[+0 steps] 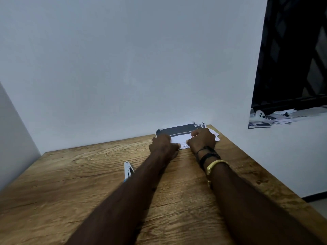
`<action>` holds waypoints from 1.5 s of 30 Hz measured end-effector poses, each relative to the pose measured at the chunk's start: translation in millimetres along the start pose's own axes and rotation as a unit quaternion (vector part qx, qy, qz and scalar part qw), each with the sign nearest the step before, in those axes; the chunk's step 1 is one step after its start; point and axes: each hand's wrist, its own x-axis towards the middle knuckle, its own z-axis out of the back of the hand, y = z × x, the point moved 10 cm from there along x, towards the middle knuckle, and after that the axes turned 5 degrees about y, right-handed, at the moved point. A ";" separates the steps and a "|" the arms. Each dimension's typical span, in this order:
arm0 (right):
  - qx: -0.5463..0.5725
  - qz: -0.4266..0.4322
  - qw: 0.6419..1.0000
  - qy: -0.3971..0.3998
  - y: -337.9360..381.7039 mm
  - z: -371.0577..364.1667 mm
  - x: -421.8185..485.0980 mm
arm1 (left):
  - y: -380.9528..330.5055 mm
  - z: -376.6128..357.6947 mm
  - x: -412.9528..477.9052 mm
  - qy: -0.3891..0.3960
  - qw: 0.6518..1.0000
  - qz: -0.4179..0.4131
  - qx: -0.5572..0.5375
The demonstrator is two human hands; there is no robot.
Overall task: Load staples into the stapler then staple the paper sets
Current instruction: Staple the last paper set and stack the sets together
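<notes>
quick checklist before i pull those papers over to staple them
1. Both hands on the paper stack: ok, left hand and right hand rest on its near edge.
2. Sheets squared up: not ok, edges look fanned at the far right.
3. Stapler in reach: ok, on the table left of the left forearm, untouched.
4. Stapler loaded: cannot tell.
5. Path back toward you: ok, bare wood between stack and body.
</notes>
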 end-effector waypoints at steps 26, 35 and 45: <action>-0.261 0.136 0.938 0.182 89.8 -80.0 -108.6 | 85.8 109.2 -95.7 -0.098 0.989 0.091 0.067; -0.236 0.192 0.927 0.218 103.9 -98.9 -132.2 | 88.6 102.5 -105.7 -0.049 0.994 0.070 0.066; -0.239 0.210 0.925 0.208 109.7 -100.9 -142.4 | 80.2 100.1 -105.5 -0.034 0.995 0.017 0.089</action>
